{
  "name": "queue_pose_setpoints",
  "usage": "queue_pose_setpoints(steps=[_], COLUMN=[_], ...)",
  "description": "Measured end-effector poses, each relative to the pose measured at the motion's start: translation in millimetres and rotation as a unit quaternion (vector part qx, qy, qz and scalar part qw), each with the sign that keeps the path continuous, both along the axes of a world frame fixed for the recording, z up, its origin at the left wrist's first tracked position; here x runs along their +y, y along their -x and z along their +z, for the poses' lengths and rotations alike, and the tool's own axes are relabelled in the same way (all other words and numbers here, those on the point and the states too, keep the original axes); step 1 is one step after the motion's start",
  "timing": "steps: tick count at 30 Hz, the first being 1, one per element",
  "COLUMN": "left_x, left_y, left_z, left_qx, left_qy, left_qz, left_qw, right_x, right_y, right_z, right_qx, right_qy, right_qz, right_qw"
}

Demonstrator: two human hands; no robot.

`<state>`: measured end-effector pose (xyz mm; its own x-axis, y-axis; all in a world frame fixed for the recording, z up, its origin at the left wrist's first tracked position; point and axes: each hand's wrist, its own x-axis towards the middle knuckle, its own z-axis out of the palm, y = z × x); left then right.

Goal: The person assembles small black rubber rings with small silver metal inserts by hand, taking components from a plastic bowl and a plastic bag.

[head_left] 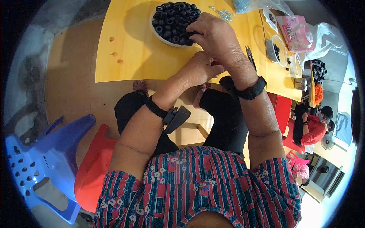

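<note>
A yellow table [133, 64] carries the white bowl [164, 40], the landmark here; on the floor, to the bowl's left and nearer the person, stands a blue plastic chair [57, 155], with a red chair [91, 176] just beside it. Well to the bowl's right lies a pink package [294, 34]. The right hand [217, 36] reaches over the bowl's right rim, thumb and forefinger a narrow gap apart at the contents; whether they hold a piece cannot be told. The left hand [201, 68] is on the bowl's near side, under the right wrist, fingers curled and partly hidden, so its grip cannot be told. A clear tub [271, 51] sits to the bowl's right. Smallest, black rings [173, 21] lie heaped inside the bowl.
</note>
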<state>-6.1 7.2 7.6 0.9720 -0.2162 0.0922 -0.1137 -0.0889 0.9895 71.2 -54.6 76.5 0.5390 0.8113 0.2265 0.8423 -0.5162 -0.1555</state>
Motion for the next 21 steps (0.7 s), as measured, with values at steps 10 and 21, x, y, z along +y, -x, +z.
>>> queue_pose_setpoints(steps=[10, 21], left_x=[-3.1, 2.9], left_y=[-3.4, -1.0], left_z=[-6.8, -3.8], left_qx=[0.001, -0.006], left_qy=[0.0, -0.027], left_qz=[0.024, 0.025], left_qw=[1.0, 0.999], right_x=[6.0, 12.8], right_y=[9.1, 9.3], right_z=[4.2, 9.0], right_qx=[-0.063, -0.082], right_qy=[0.036, 0.087], right_qz=[-0.028, -0.021], right_qw=[0.997, 0.993])
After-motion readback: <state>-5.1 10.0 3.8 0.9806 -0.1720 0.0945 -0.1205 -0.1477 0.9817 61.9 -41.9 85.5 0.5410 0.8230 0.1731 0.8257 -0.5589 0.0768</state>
